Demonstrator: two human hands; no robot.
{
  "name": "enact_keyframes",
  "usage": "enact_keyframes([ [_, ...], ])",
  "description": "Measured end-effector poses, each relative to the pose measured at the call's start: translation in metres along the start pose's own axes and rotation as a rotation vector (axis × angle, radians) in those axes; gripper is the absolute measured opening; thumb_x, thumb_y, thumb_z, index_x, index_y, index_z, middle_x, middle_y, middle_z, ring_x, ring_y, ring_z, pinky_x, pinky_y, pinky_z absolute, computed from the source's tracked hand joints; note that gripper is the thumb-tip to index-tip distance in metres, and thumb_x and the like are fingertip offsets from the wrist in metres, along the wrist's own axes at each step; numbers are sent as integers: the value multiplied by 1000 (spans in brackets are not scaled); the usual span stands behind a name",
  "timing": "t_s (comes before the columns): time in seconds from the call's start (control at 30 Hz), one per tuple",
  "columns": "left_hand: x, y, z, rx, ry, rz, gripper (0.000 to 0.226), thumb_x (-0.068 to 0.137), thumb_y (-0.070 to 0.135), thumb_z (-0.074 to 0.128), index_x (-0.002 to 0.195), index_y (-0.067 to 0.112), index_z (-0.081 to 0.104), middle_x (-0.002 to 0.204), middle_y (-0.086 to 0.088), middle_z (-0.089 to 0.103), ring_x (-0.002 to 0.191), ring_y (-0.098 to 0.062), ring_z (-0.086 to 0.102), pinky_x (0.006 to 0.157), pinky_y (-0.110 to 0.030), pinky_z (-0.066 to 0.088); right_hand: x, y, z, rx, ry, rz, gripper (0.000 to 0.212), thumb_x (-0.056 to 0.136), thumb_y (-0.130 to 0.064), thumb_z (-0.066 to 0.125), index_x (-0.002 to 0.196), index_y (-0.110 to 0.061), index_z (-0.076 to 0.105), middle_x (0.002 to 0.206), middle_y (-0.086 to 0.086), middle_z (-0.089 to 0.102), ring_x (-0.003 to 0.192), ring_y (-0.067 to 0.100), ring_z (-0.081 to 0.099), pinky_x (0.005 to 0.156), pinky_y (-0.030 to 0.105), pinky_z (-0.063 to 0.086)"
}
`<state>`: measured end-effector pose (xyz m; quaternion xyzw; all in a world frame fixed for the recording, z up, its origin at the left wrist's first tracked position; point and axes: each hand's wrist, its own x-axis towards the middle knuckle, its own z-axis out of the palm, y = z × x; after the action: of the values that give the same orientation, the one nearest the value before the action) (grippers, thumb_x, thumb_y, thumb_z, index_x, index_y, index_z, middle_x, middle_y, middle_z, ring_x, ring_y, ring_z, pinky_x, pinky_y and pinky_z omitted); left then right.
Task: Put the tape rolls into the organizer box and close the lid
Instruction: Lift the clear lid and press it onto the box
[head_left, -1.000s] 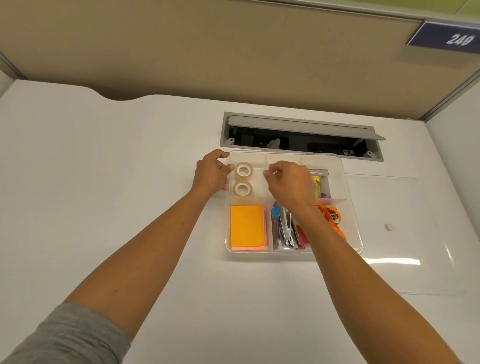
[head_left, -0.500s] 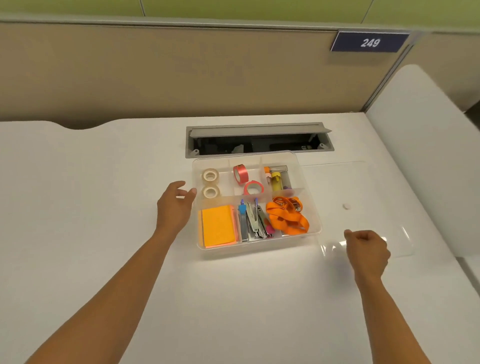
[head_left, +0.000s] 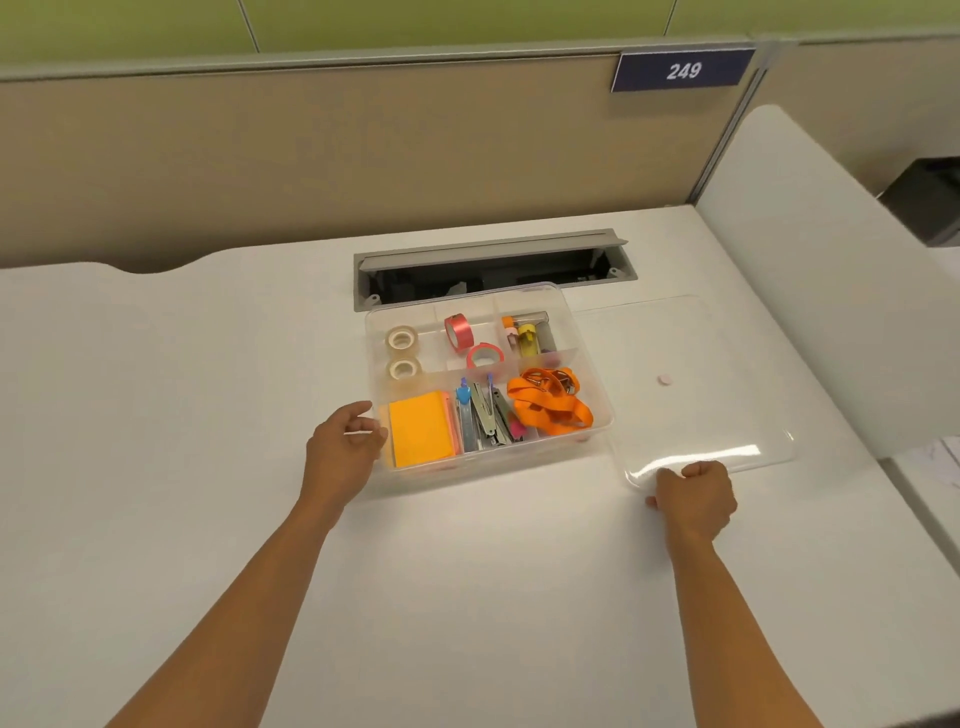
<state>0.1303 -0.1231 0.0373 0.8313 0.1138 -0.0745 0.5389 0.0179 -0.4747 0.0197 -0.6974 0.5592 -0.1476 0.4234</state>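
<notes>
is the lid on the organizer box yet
No, the clear lid lies flat on the desk right of the open organizer box, with the right hand at its near edge.

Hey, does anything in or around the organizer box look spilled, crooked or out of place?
Nothing spilled. One red tape roll stands on edge while the others lie flat. The lid is off, flat on the desk beside the organizer box, right hand at its corner.
</notes>
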Motion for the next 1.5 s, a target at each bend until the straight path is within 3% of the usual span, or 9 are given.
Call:
enact_keyframes([
  [0.13, 1, 5, 0, 14, 35, 11, 34, 90, 19, 64, 124, 18, 61, 98, 1, 68, 83, -20, 66, 70, -26, 50, 0, 4, -2, 23, -22, 15, 30, 69, -1, 53, 95, -13, 48, 76, 5, 63, 73, 31, 68, 75, 40, 51],
  [0.23, 3, 8, 0, 4, 48, -2, 33, 90, 18, 62, 122, 18, 63, 101, -1, 69, 94, -26, 65, 82, -37, 54, 2, 4, -3, -25, -32, 33, 38, 70, -2, 58, 102, -17, 43, 94, 20, 67, 93, 33, 60, 75, 35, 47],
  [0.5, 2, 8, 2, 36, 65, -2, 32, 91, 22, 62, 122, 18, 63, 102, -2, 69, 98, -27, 64, 93, -44, 52, 3, -8, -12, 221, 36, 262, 52, 70, -5, 67, 115, -12, 43, 94, 15, 65, 56, 19, 65, 63, 28, 46],
  [0.6, 1, 7, 2, 39, 69, -3, 32, 92, 22, 61, 123, 17, 62, 99, -1, 69, 97, -26, 64, 94, -45, 51, 9, -8, -16, 392, -28, 374, 36, 68, -2, 65, 102, -2, 56, 90, 15, 64, 48, 19, 66, 67, 35, 57],
  [0.7, 3, 6, 2, 38, 81, -11, 32, 91, 22, 62, 123, 18, 63, 97, 1, 69, 98, -25, 64, 95, -46, 51, 9, -8, -22, 626, -180, 421, 10, 68, 8, 59, 76, 1, 58, 77, 17, 59, 56, 22, 59, 61, 32, 56],
  [0.8, 3, 5, 4, 36, 91, -13, 32, 91, 23, 61, 123, 19, 63, 101, 1, 68, 100, -24, 63, 94, -43, 51, 13, -10, -30, 738, -254, 416, 8, 75, 2, 64, 76, -3, 57, 72, 11, 54, 63, 22, 57, 61, 32, 54],
  [0.97, 2, 5, 4, 32, 87, -13, 32, 91, 22, 60, 123, 19, 63, 107, -3, 68, 103, -25, 62, 96, -47, 50, 16, -18, -34, 900, -347, 274, 32, 83, 10, 59, 108, -7, 46, 94, 15, 61, 83, 29, 66, 72, 40, 56],
  [1.17, 4, 6, 0, -6, 35, -38, 33, 89, 22, 65, 121, 18, 63, 100, -2, 68, 100, -27, 64, 93, -44, 52, 14, -38, -28, 810, -219, 55, 30, 79, 11, 61, 90, -14, 49, 90, 18, 67, 70, 28, 70, 61, 39, 58],
  [1.5, 0, 45, -7, -195, 152, 34, 20, 90, 28, 64, 108, 19, 68, 108, -2, 69, 101, -20, 64, 86, -36, 52, 9, -69, -20, 255, 114, -683, 22, 83, -8, 64, 80, -20, 46, 82, -5, 69, 75, 17, 64, 64, 28, 44],
])
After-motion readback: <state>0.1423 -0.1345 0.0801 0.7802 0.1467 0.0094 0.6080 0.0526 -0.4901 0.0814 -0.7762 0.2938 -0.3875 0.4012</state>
